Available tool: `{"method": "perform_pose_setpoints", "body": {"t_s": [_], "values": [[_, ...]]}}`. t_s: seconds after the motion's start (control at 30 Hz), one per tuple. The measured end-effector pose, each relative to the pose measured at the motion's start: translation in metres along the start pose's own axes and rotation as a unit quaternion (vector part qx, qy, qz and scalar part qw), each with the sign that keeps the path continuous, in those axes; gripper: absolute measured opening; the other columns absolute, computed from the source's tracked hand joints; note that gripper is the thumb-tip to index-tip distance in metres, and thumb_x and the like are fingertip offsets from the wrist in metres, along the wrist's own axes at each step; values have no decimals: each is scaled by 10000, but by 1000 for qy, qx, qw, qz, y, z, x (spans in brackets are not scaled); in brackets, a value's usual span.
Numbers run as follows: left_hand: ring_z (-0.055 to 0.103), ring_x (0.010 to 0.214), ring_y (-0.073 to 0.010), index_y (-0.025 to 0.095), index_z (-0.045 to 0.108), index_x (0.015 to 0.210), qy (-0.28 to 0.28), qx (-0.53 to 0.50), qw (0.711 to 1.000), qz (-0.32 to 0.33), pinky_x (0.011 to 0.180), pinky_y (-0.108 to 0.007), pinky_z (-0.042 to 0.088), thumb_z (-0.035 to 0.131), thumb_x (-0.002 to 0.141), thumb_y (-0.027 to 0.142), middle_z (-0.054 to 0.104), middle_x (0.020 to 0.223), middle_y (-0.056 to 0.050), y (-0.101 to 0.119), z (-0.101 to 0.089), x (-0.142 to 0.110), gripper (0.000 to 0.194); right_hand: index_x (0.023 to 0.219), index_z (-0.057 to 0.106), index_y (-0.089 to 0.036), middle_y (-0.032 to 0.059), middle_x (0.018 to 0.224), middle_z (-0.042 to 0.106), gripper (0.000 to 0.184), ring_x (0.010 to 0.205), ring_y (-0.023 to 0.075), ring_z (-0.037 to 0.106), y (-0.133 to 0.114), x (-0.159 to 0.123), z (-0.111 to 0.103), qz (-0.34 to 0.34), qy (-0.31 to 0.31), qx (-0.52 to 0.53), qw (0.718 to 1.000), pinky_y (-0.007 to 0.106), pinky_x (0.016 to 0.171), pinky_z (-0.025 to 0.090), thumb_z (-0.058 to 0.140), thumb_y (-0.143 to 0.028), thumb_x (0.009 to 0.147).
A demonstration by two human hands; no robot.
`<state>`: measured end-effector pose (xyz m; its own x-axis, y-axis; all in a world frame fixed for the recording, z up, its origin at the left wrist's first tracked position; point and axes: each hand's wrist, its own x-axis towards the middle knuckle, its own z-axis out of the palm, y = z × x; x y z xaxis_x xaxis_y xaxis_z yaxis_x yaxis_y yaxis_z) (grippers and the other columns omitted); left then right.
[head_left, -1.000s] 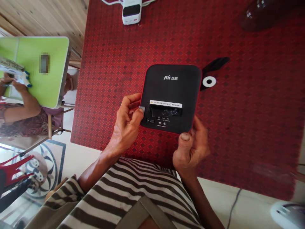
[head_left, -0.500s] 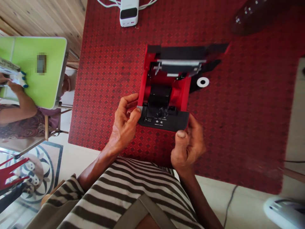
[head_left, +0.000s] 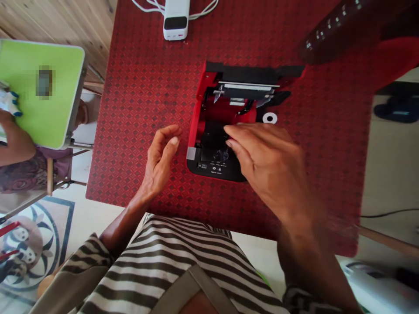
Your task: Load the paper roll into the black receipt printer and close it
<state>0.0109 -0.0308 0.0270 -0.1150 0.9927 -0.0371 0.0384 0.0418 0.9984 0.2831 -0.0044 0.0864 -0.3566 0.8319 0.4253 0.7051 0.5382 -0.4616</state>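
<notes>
A red and black box-shaped device, which looks like a label printer [head_left: 195,124], lies on the red patterned table with its lid raised. My right hand [head_left: 271,161] reaches over its right side, thumb and forefinger pinched together above the black part inside. Whether anything is between those fingertips I cannot make out. My left hand [head_left: 160,159] is just left of the printer, not touching it, fingers curved and apart from the thumb, holding nothing. A white ring with a dark centre [head_left: 264,118] shows beyond my right hand, beside the printer.
A white power bank [head_left: 176,34] with white cables lies at the far side of the table [head_left: 137,96]. A dark bottle [head_left: 330,32] is at the upper right. On the left, another person's arm [head_left: 19,135] is at a green folding table [head_left: 67,83].
Both hands have come off the printer's front corners. My left hand has drawn back to the left; the right has moved up and over the inside with fingertips pinched. The lid stays raised.
</notes>
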Motion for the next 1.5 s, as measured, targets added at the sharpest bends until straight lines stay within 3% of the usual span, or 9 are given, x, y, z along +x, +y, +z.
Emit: {"method": "perform_pose_setpoints", "body": {"t_s": [0.3,0.47,0.57,0.8,0.97,1.13,1.27,1.4,1.5], "values": [[890,1202,-279,354,888,1398,54,59,996,40,1090,-460,745,823,1151,936,921,1338,-63,-28,-18,19,635,1211,856,-270,155,1253,919,297,1249,422,880,7,48,9,20,-210,-78,974,600,1161,688,606,-111,1192],[887,1217,-292,337,879,1403,43,69,996,39,1124,-491,736,792,1163,948,910,1346,-78,-30,-18,18,663,1095,781,-266,113,1111,843,252,1015,358,845,6,50,31,63,-180,-82,978,524,1051,649,631,-67,1138],[881,1204,-278,338,874,1407,46,73,996,38,1101,-456,731,779,1173,944,906,1328,-68,-30,-18,17,656,1113,778,-261,121,1153,838,273,1077,363,845,9,49,38,59,-171,-84,980,507,1045,646,587,-69,1141],[886,1176,-277,338,879,1389,41,108,991,62,1081,-452,731,735,1231,870,922,1292,-63,-31,-18,18,574,1160,794,-297,78,1095,844,97,991,338,809,11,52,17,34,-173,-55,983,491,989,650,740,-225,1127],[888,1191,-286,328,873,1382,39,133,988,70,1100,-466,735,714,1242,861,929,1296,-69,-31,-16,18,573,1274,824,-284,82,1087,873,216,961,356,862,0,57,3,44,-205,-72,975,455,866,645,756,-186,1093],[892,1220,-296,334,885,1391,46,119,990,56,1141,-489,723,757,1220,864,929,1309,-69,-36,-17,18,572,1289,856,-281,76,1133,913,212,1042,390,924,-21,38,-32,64,-92,-75,991,521,935,732,847,-211,1088],[894,1230,-292,344,899,1378,42,115,991,51,1158,-482,720,788,1199,876,935,1329,-60,-37,-20,19,572,1388,885,-428,30,1336,940,239,1221,399,934,-24,0,-56,150,43,19,988,597,1098,765,876,-372,1155],[900,1256,-294,341,905,1376,38,117,991,52,1193,-483,715,807,1182,888,946,1343,-60,-38,-22,20,589,1323,862,-487,57,1345,937,212,1298,469,921,-1,-41,-42,258,181,165,934,725,1081,763,846,-546,1120],[903,1234,-284,341,906,1366,42,121,990,60,1177,-468,722,810,1194,861,946,1324,-61,-39,-22,22,556,1179,826,-461,56,1206,958,224,1181,466,941,23,-68,-20,304,203,217,905,726,1015,775,947,-563,1019]]}}
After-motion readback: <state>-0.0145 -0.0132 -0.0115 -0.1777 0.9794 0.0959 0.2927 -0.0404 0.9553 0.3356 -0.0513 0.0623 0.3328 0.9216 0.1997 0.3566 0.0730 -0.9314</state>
